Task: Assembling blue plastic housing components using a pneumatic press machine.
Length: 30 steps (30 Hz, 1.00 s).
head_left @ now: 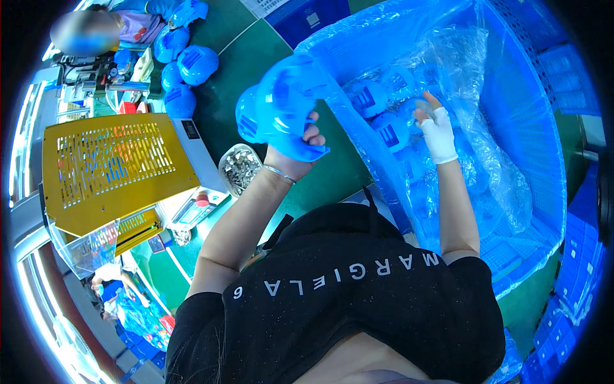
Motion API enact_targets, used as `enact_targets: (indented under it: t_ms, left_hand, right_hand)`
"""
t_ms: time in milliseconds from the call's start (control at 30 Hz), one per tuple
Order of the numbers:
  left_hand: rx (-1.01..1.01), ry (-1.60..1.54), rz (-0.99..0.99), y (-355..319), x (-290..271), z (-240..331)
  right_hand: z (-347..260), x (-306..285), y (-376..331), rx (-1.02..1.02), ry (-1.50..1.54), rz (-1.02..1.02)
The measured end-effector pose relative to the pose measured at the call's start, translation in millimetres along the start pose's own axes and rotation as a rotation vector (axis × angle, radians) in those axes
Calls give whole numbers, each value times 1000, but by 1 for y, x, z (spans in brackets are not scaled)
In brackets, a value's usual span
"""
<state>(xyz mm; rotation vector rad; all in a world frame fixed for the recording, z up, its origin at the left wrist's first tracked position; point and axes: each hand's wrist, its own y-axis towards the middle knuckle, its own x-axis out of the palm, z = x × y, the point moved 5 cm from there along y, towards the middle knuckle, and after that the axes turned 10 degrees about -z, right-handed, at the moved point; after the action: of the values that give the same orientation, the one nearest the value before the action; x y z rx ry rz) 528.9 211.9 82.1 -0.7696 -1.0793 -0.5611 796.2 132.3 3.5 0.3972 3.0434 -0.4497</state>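
Observation:
Two blue hard hats, a nearer one [284, 96] and one partly behind it [248, 115], are held up beside the bin's left edge. My left hand [311, 133] is closed on the nearer hat's rim, with fingers curled round it; whether it also grips the second hat is hidden. My right hand [435, 128], in a white fingerless glove, reaches over the large blue bin [543, 185], its fingers apart above the plastic. Below it lie several blue hard hats [391, 131], partly covered by clear plastic film [476, 121].
More blue hard hats [197, 64] are piled at the upper left, near a person [137, 27] by a machine. A yellow machine with a slotted cover [109, 166] stands left. Next to it is a tub of small metal parts [240, 168]. Blue crates [579, 256] line the right.

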Motion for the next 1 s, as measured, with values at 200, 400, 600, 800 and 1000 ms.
enact_targets:
  t_ms: [200,400,600,800,1000]
  left_hand:
    - [171,625,281,11,15,-10]
    - [199,846,199,12,31,-36]
    - [-138,949,139,5,26,-52]
    - [120,1034,279,-13,4,10]
    - [426,1033,822,-65,-68,96]
  right_hand:
    - [-96,48,-44,-206,435,-337]
    - [-85,40,-49,-240,51,-136]
    - [-60,-5,-31,-59,-375,10]
    - [78,-106,-18,497,-260,93]
    - [193,-37,-50,769,-585,-260]
